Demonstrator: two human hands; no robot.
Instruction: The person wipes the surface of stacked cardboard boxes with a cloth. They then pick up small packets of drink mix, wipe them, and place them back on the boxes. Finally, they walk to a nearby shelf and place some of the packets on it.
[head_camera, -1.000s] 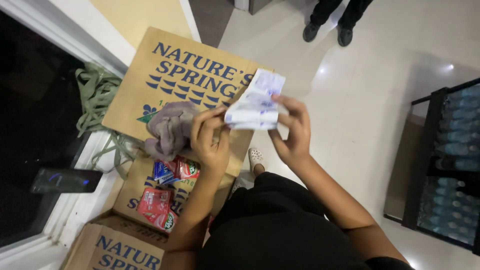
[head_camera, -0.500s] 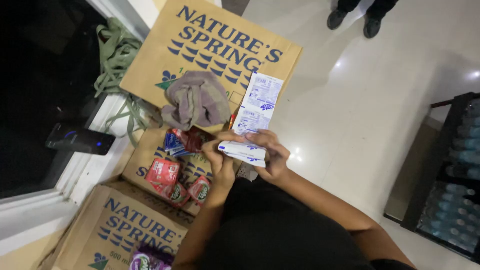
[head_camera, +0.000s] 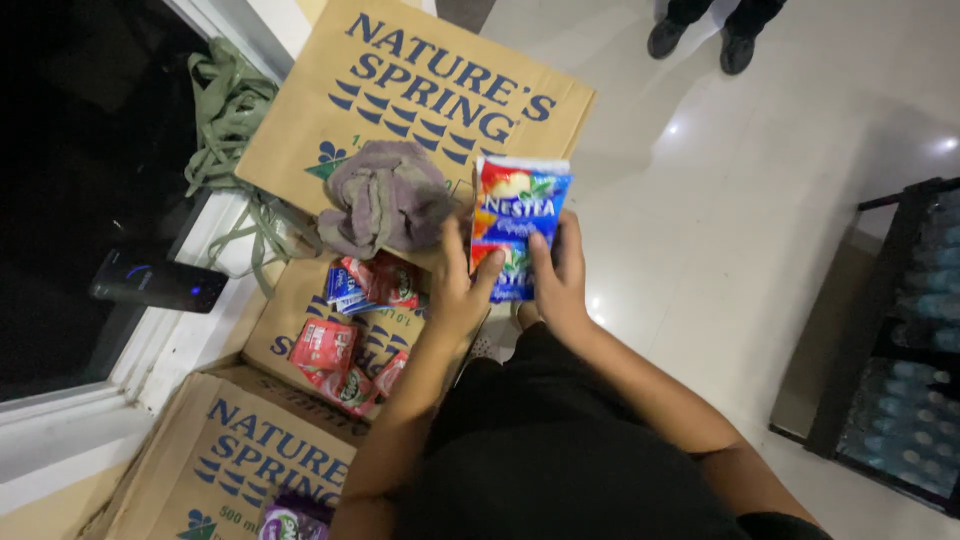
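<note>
Both hands hold one sachet upright above the cardboard boxes, and it sits between them — the left hand grips its lower left edge, thumb laid across the front, while the right hand clasps the lower right edge, its thumb also pressed on the face. Both hands are closed around the packet's lower half; the top half stands free above the fingers.

The sachet is a flat, glossy rectangular packet, red across the top with pictured fruit and leaves, turning blue in the middle and lower part, with white lettering on the front. Its top edge is crimped and slightly uneven.

Below and left of the hands, a pile of small sachets in red and blue lies on a low cardboard box. A crumpled purple-grey cloth rests on the larger cardboard box behind — just left of the held packet. A green strap lies bunched by the window frame, and a dark phone sits on the sill. A black rack of bottles stands at the right, well apart, and another person's shoes show at the top.
</note>
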